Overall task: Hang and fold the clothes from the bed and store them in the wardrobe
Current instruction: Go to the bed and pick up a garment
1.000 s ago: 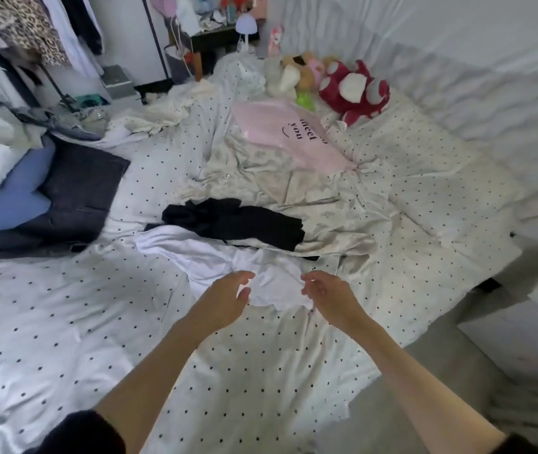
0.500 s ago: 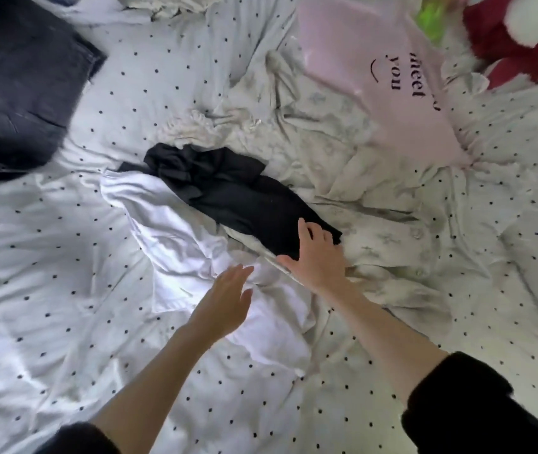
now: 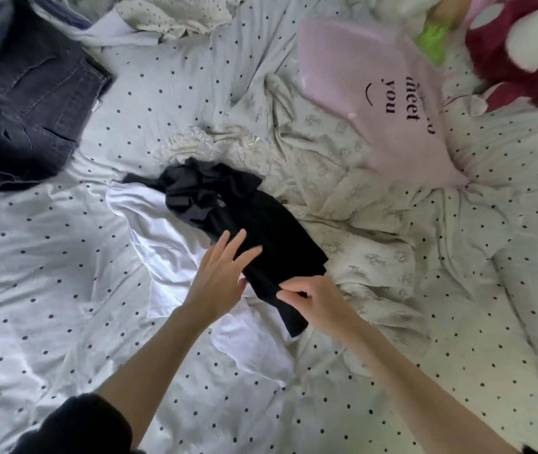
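Observation:
A crumpled black garment (image 3: 248,221) lies across a white garment (image 3: 163,244) in the middle of the dotted bed sheet (image 3: 48,290). My right hand (image 3: 313,299) pinches the black garment's near edge between thumb and fingers. My left hand (image 3: 221,276) hovers with straight, spread fingers over the black cloth's left side, fingertips touching it. A pink top (image 3: 379,106) with dark lettering lies further back on the right. Folded dark jeans (image 3: 35,106) sit at the far left.
A cream patterned garment (image 3: 353,204) spreads under and right of the black one. A red and white plush toy (image 3: 523,50) lies in the far right corner. More pale crumpled cloth (image 3: 169,18) sits at the top.
My view has moved closer over the bed. My right hand drew back from the black garment's right edge to pinch its near edge. My left hand reached forward onto the black cloth.

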{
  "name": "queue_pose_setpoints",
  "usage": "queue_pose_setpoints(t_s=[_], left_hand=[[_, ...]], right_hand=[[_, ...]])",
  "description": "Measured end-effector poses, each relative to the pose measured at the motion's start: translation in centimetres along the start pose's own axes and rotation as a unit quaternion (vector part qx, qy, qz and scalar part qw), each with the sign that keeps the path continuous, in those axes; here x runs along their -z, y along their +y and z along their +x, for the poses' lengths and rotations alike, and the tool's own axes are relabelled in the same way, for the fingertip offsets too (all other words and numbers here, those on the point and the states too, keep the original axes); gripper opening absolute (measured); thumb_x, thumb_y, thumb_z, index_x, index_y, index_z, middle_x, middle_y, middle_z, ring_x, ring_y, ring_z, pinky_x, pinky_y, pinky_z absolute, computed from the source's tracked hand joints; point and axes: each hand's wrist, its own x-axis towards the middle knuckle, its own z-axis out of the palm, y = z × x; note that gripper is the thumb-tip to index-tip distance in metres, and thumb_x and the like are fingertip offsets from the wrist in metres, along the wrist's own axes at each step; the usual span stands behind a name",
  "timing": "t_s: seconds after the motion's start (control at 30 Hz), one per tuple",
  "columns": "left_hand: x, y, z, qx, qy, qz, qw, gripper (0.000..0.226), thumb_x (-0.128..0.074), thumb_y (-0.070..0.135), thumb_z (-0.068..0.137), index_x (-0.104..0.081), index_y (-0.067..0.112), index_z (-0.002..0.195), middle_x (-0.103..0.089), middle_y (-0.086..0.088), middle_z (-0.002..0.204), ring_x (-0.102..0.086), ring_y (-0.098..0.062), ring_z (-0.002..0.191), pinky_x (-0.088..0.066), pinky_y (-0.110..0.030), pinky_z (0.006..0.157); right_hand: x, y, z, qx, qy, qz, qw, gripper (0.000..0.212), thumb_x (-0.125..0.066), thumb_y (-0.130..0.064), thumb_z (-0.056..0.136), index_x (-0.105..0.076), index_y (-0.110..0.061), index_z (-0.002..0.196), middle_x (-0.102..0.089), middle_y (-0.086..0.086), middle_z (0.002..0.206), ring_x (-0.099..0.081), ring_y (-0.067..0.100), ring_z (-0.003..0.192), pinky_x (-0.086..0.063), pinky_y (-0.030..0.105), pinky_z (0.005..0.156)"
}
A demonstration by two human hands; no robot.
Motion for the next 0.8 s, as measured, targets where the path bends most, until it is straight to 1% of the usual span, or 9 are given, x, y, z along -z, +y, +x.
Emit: queue_pose_setpoints(t_s=[0.07,0.13,0.2,0.3,0.37,0.43,0.5,0.63,0.8], left_hand=[[0.7,0.6,-0.1,-0.018,-0.033,0.040,0.998,0.034,-0.047,0.022,0.097,-0.051,0.026,0.130,-0.043,0.005,0.143,-0.025,-0.016,0.141,-0.009,-0.034,0.116],[1.6,1.4,-1.0,-0.011,-0.055,0.030,0.998,0.024,-0.046,0.022,0.097,-0.061,0.022,0.116,-0.063,0.005,0.111,-0.054,-0.014,0.112,-0.027,-0.028,0.107],[2.6,2.9,-2.7,-0.002,-0.077,0.010,0.997,0.017,-0.049,0.020,0.094,-0.065,0.021,0.100,-0.066,0.003,0.089,-0.060,-0.017,0.085,-0.043,-0.027,0.079],[2.6,4.7,-5.9,-0.013,-0.186,-0.022,0.982,0.027,-0.060,0.026,0.087,-0.050,0.024,0.062,-0.052,0.005,0.061,-0.049,-0.014,0.060,-0.036,-0.027,0.060],[1.9,5.5,-7.9,-0.008,-0.284,-0.092,0.954,0.030,-0.064,0.028,0.084,-0.049,0.020,0.059,-0.049,0.005,0.061,-0.047,-0.013,0.061,-0.035,-0.024,0.061],[1.2,5.1,-9.4,0.013,-0.340,-0.165,0.926,0.008,-0.063,0.028,0.087,-0.069,0.023,0.090,-0.066,0.008,0.089,-0.059,-0.009,0.086,-0.043,-0.019,0.079],[0.7,3.7,-9.4,0.040,-0.277,-0.198,0.939,0.031,-0.060,0.026,0.091,-0.062,0.025,0.121,-0.062,0.011,0.119,-0.054,-0.005,0.110,-0.041,-0.023,0.099],[-0.5,-1.7,-8.7,0.175,0.036,-0.197,0.964,0.044,-0.057,0.013,0.091,-0.048,0.016,0.135,-0.049,-0.005,0.131,-0.048,-0.021,0.116,-0.038,-0.037,0.103],[-4.0,-8.4,-9.5,0.362,0.040,-0.252,0.897,0.069,-0.058,0.017,0.092,-0.020,0.006,0.147,-0.028,-0.016,0.149,-0.026,-0.028,0.138,-0.024,-0.040,0.112]], right_hand=[[1.4,-0.5,-2.0,-0.027,-0.034,0.012,0.999,0.034,-0.055,-0.017,0.093,-0.063,-0.020,0.060,-0.050,-0.007,0.050,-0.043,0.007,0.047,-0.030,0.016,0.052],[2.9,-0.4,-3.5,-0.056,-0.053,0.009,0.997,0.039,-0.054,-0.018,0.093,-0.050,-0.008,0.055,-0.040,-0.001,0.047,-0.033,0.011,0.043,-0.027,0.020,0.048],[3.9,-0.3,-4.8,-0.095,-0.073,-0.009,0.993,0.042,-0.054,-0.018,0.093,-0.040,-0.007,0.055,-0.029,-0.005,0.046,-0.026,0.008,0.040,-0.024,0.018,0.048],[3.8,-0.1,-5.1,-0.127,-0.088,-0.043,0.987,0.034,-0.051,-0.019,0.095,-0.055,-0.008,0.063,-0.035,-0.004,0.049,-0.031,0.005,0.041,-0.026,0.021,0.050],[3.0,-0.1,-4.8,-0.144,-0.074,-0.055,0.985,0.030,-0.047,-0.023,0.097,-0.067,-0.002,0.091,-0.048,0.004,0.057,-0.045,0.012,0.053,-0.034,0.022,0.054],[1.7,-0.4,-4.1,-0.155,-0.070,-0.073,0.983,0.031,-0.044,-0.029,0.098,-0.065,-0.009,0.109,-0.067,0.008,0.086,-0.062,0.018,0.081,-0.044,0.026,0.072],[0.6,-0.6,-3.4,-0.153,-0.062,-0.086,0.982,0.033,-0.044,-0.031,0.098,-0.056,-0.016,0.126,-0.064,0.004,0.119,-0.058,0.017,0.111,-0.042,0.026,0.092],[-2.2,-0.5,-0.5,-0.101,-0.011,-0.174,0.980,0.051,-0.046,-0.034,0.097,-0.033,-0.017,0.143,-0.042,0.005,0.141,-0.041,0.022,0.129,-0.037,0.035,0.103],[-5.3,-1.0,4.5,0.013,0.028,-0.314,0.949,0.056,-0.042,-0.040,0.097,-0.028,-0.017,0.146,-0.035,0.003,0.147,-0.032,0.022,0.134,-0.033,0.038,0.103]])
